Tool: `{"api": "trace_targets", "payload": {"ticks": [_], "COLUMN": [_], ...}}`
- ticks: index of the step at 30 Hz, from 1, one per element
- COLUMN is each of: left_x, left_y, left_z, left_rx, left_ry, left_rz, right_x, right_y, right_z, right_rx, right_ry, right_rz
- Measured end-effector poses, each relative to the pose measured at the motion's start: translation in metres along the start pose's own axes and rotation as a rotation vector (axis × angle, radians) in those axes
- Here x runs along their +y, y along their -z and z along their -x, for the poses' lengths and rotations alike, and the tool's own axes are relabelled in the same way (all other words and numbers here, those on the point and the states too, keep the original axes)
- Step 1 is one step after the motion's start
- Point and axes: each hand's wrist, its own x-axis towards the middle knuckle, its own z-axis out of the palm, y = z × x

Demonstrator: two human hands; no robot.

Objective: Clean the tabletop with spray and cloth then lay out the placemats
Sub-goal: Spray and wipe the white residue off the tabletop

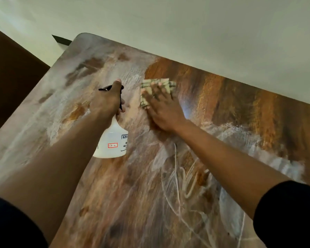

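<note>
A wooden tabletop (231, 108) fills the view, its left and near parts covered with whitish smears and streaks. My left hand (106, 102) grips the black trigger head of a white spray bottle (113, 142), held above the table with its nozzle pointing away from me. My right hand (161, 108) presses flat with spread fingers on a yellow cloth with dark stripes (156, 86), which lies on the table toward its far side. No placemats are in view.
A pale wall (186, 24) runs along the table's far edge. A dark brown surface (11, 77) stands beyond the table's left edge. The far right part of the tabletop shows bare brown wood grain.
</note>
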Motion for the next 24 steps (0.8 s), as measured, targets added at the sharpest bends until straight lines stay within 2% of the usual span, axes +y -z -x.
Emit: {"api": "trace_targets", "payload": {"ticks": [3,5,7,11,15,20,24], "left_x": [0.006,0.011,0.018,0.029,0.032,0.033,0.027], "left_y": [0.008,0.012,0.015,0.016,0.02,0.014,0.013], "left_z": [-0.017,-0.026,-0.035,-0.041,-0.051,-0.064,-0.075], "left_rx": [0.014,-0.011,-0.047,-0.047,-0.036,-0.092,-0.116], "left_ry": [-0.004,0.001,-0.005,-0.024,-0.038,-0.037,-0.015], "left_rz": [0.008,0.002,-0.002,0.005,0.007,-0.053,-0.1], "right_x": [-0.019,-0.011,0.003,0.029,0.017,-0.024,-0.007], "right_y": [-0.011,-0.007,0.001,0.024,0.02,0.004,0.009], "right_z": [0.005,0.0,-0.017,-0.063,-0.08,-0.075,-0.085], "right_rx": [-0.026,-0.034,-0.025,-0.002,0.028,0.026,0.0], "right_ry": [0.232,0.264,0.174,-0.155,-0.281,-0.041,0.074], "right_rz": [-0.003,0.005,0.012,-0.031,-0.054,0.007,0.014]}}
